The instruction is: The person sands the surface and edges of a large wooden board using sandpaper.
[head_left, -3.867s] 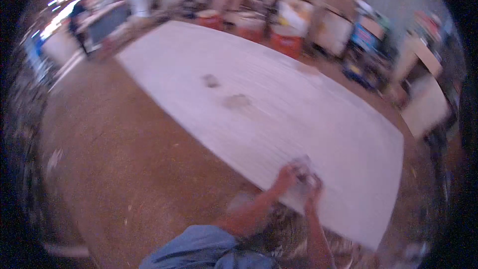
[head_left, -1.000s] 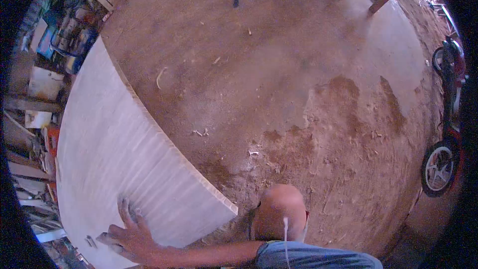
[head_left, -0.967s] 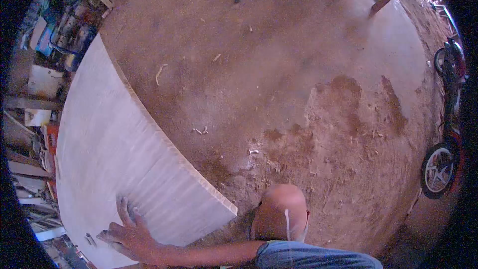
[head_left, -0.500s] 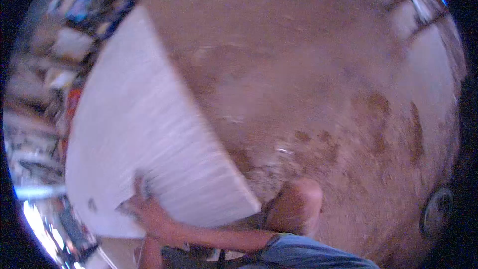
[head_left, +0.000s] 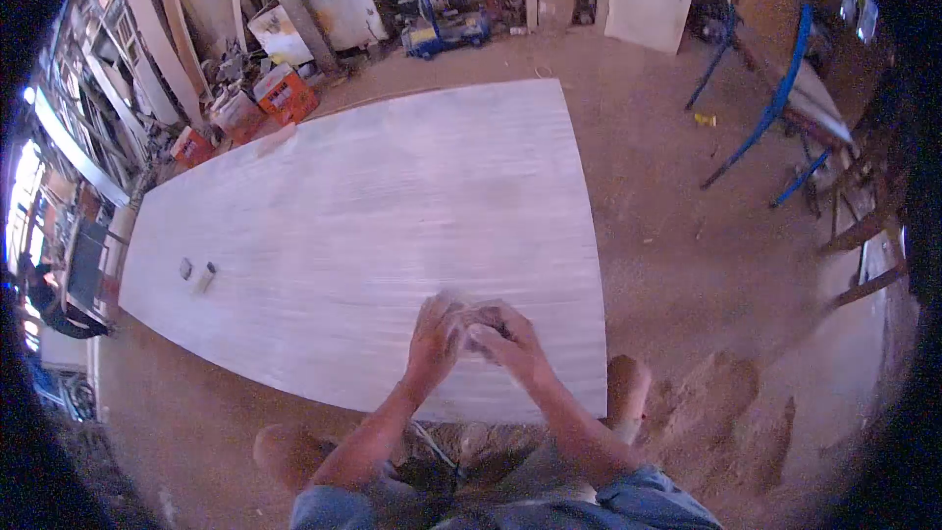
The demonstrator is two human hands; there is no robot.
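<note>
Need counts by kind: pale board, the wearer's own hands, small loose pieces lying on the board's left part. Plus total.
Pale board: 1
Hands: 2 (left hand, right hand)
Small loose pieces: 2 (greyish piece, dark-tipped piece)
Total: 5

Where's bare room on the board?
Free: on the large flat pale board, between the small pale piece and left hand; also its far right corner. Crowded: around left and right hand, and that piece beside a small grey lump.

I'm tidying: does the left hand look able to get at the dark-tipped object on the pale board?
Probably, with a lean: nothing on the pale board blocks the left hand, though the dark-tipped object looks far.
</note>
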